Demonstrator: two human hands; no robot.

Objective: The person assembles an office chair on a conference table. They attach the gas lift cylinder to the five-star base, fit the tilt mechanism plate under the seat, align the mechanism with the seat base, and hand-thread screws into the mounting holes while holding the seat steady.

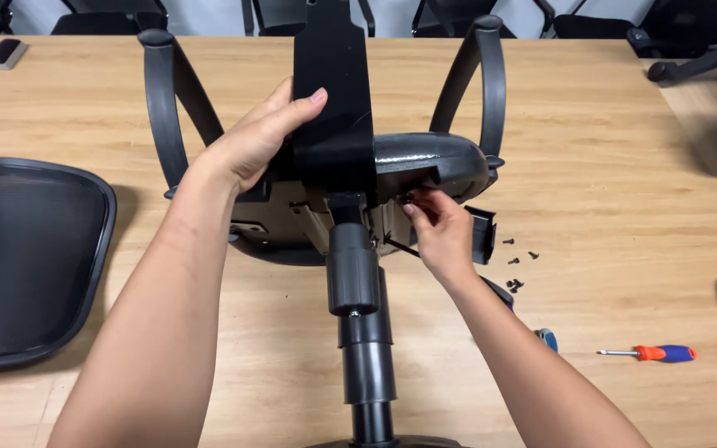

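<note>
A black office chair seat (433, 162) lies tipped on a wooden table (607, 149), its gas-lift column (358, 315) pointing toward me and two armrests (163, 99) arching up. My left hand (255, 137) grips the flat black back-support bracket (334, 91) that stands upright over the seat. My right hand (437, 228) pinches a small black screw (408, 199) at the underside of the seat, beside the mechanism plate.
A black mesh backrest (26, 257) lies at the left. Several loose black screws (518, 261) sit right of the seat. A screwdriver with an orange and blue handle (657, 353) lies at the right. Other chair parts stand at the far edge and right side.
</note>
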